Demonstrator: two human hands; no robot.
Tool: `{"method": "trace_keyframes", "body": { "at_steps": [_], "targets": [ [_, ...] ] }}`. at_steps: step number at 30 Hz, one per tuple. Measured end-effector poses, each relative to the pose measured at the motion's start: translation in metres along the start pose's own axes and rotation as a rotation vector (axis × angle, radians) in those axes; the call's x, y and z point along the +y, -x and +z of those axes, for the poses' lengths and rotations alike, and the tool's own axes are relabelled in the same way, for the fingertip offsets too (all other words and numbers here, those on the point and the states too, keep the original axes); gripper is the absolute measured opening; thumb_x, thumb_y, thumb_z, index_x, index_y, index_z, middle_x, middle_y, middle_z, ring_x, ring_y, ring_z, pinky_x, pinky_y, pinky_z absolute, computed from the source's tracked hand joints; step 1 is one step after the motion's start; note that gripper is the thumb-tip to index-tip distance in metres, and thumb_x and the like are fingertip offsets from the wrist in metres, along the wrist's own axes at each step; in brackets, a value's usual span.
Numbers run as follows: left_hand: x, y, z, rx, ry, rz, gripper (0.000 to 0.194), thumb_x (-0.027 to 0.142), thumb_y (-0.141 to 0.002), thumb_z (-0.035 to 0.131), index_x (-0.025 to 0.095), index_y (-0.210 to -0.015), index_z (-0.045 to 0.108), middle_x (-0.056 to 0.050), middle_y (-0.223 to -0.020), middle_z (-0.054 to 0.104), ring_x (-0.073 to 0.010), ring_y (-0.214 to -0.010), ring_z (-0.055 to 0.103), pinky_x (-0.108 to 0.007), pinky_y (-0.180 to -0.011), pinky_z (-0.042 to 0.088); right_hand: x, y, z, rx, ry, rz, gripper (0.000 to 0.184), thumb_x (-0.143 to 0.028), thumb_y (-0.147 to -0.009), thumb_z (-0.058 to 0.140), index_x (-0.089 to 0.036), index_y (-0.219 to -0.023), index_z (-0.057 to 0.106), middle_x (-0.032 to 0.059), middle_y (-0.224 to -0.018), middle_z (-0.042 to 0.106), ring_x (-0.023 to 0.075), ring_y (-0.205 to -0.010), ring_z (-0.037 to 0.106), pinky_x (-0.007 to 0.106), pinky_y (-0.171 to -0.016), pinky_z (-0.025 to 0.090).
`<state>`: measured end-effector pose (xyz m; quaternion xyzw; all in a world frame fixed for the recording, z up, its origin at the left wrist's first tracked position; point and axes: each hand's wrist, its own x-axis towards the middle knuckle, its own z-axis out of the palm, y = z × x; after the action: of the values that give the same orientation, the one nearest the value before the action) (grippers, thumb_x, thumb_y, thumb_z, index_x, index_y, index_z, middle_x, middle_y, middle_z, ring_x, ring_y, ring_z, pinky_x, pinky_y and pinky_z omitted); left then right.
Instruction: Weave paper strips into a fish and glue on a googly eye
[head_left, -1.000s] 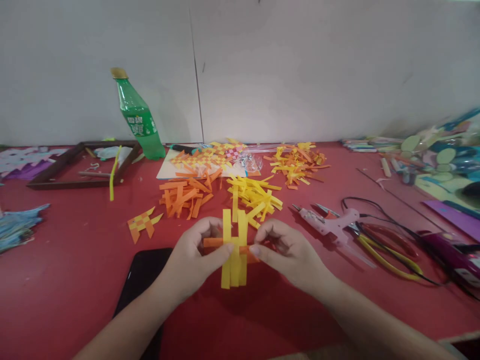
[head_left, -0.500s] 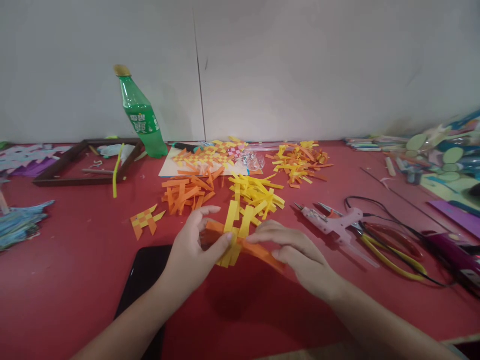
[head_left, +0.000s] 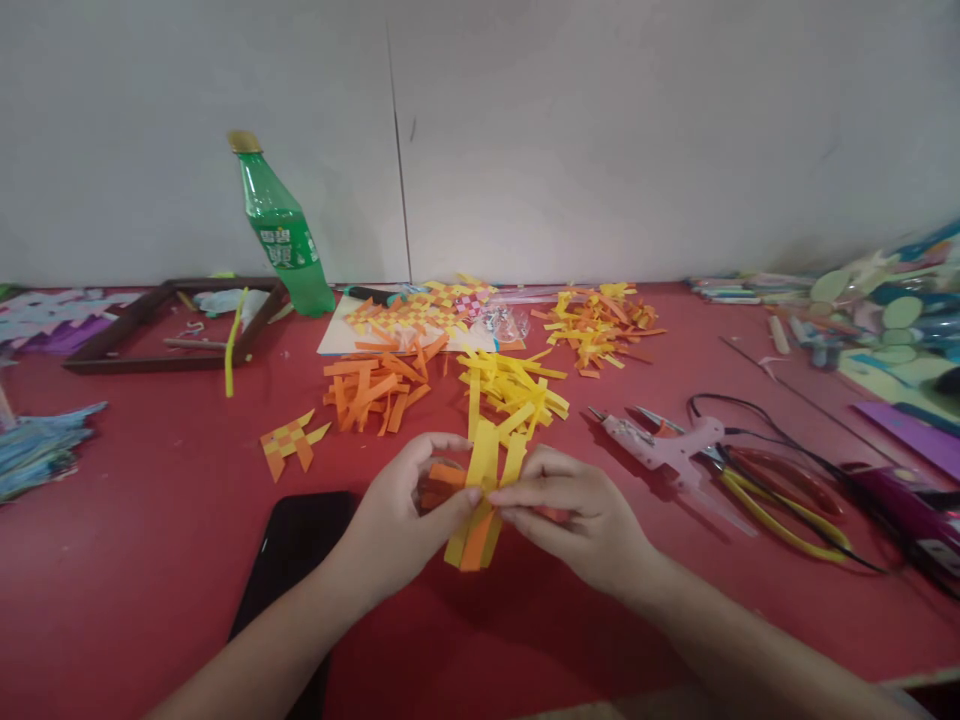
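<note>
Red table (head_left: 150, 560); both hands' fingers pinching yellow-orange strip bundle (head_left: 480, 505), long axis running away from viewer.

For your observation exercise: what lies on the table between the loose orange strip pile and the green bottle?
In the head view, only bare red table lies between the orange strip pile and the green bottle.

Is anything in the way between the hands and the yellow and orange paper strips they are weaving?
No, nothing is in the way. The left hand and the right hand both already pinch the woven strips directly, held just above the red table.
</note>
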<state>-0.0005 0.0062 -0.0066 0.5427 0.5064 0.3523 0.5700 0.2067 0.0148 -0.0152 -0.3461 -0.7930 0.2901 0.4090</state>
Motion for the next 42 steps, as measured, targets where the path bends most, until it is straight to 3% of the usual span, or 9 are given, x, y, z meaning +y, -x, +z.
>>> {"method": "trace_keyframes", "body": {
  "at_steps": [4,7,11,14,19,24,31,36,42],
  "targets": [
    [0.0,0.0,0.002,-0.021,0.07,-0.039,0.038,0.035,-0.083,0.068,0.021,-0.116,0.054,-0.002,-0.086,0.07,-0.0186,-0.08,0.067,-0.027,-0.067,0.049,0.003,0.002,0.001,0.014,0.041,0.001,0.017,-0.02,-0.087,0.066,-0.026,-0.096,0.078,0.0008,-0.071,0.056,0.01,-0.06,0.056,0.022,-0.053,0.048],
    [0.001,0.0,0.004,-0.029,0.145,-0.066,0.036,0.03,-0.08,0.071,0.021,-0.112,0.056,-0.001,-0.087,0.07,-0.0173,-0.082,0.066,-0.027,-0.074,0.05,0.005,0.005,0.004,0.038,0.05,0.006,0.031,-0.019,-0.086,0.066,-0.032,-0.114,0.071,0.003,-0.084,0.06,0.0144,-0.076,0.062,0.026,-0.064,0.055],
    [0.005,0.001,0.005,-0.029,0.21,-0.087,0.034,0.032,-0.08,0.071,0.021,-0.11,0.059,-0.001,-0.085,0.069,-0.0163,-0.081,0.065,-0.026,-0.073,0.05,0.005,0.008,0.012,0.057,-0.219,0.118,0.072,-0.021,-0.089,0.064,-0.043,-0.149,0.029,0.0065,-0.118,0.06,0.0202,-0.104,0.065,0.037,-0.086,0.059],
    [0.006,0.004,0.002,-0.064,0.286,-0.098,0.037,0.046,-0.086,0.064,0.022,-0.114,0.058,-0.002,-0.089,0.069,-0.0175,-0.083,0.066,-0.029,-0.074,0.053,0.004,0.009,0.015,0.057,-0.453,0.198,0.085,-0.024,-0.09,0.064,-0.048,-0.151,0.01,0.0051,-0.119,0.058,0.0175,-0.093,0.07,0.034,-0.078,0.063],
    [0.002,0.003,0.0,-0.071,0.228,-0.001,0.052,0.046,-0.074,0.078,0.022,-0.115,0.056,-0.004,-0.097,0.071,-0.019,-0.086,0.068,-0.028,-0.074,0.053,0.001,0.007,0.014,0.08,-0.441,0.262,0.086,-0.029,-0.087,0.068,-0.042,-0.152,0.013,0.0069,-0.117,0.059,0.0185,-0.09,0.071,0.035,-0.079,0.064],
    [-0.002,-0.001,0.0,0.009,0.124,0.028,0.032,0.029,-0.076,0.079,0.022,-0.102,0.062,0.0,-0.089,0.074,-0.016,-0.084,0.069,-0.024,-0.072,0.052,-0.002,0.008,0.012,0.109,-0.408,0.237,0.077,-0.03,-0.085,0.07,-0.037,-0.148,0.027,0.0071,-0.112,0.063,0.0194,-0.093,0.07,0.034,-0.081,0.063],
    [0.0,-0.002,-0.001,0.085,0.245,0.034,0.033,0.03,-0.073,0.081,0.022,-0.1,0.064,-0.001,-0.091,0.077,-0.0155,-0.083,0.07,-0.024,-0.074,0.054,0.002,0.008,0.003,0.027,-0.332,0.341,0.016,-0.035,-0.091,0.061,-0.024,-0.103,0.065,0.0039,-0.092,0.067,0.0161,-0.085,0.065,0.03,-0.077,0.056],
    [0.0,-0.001,-0.001,0.063,0.238,0.028,0.034,0.031,-0.073,0.082,0.022,-0.101,0.065,-0.001,-0.091,0.077,-0.0155,-0.083,0.07,-0.025,-0.074,0.054,0.0,0.005,-0.001,-0.02,-0.191,0.354,0.021,-0.039,-0.089,0.062,-0.021,-0.082,0.07,0.0041,-0.082,0.068,0.017,-0.079,0.062,0.031,-0.073,0.052],
    [0.0,-0.001,-0.002,0.066,0.212,0.018,0.033,0.034,-0.075,0.08,0.022,-0.102,0.064,-0.001,-0.089,0.076,-0.0157,-0.083,0.07,-0.026,-0.075,0.054,0.0,0.002,0.0,-0.018,-0.189,0.378,0.023,-0.04,-0.087,0.064,-0.021,-0.078,0.071,0.0038,-0.081,0.067,0.0161,-0.076,0.062,0.03,-0.069,0.05]
  ]
}}
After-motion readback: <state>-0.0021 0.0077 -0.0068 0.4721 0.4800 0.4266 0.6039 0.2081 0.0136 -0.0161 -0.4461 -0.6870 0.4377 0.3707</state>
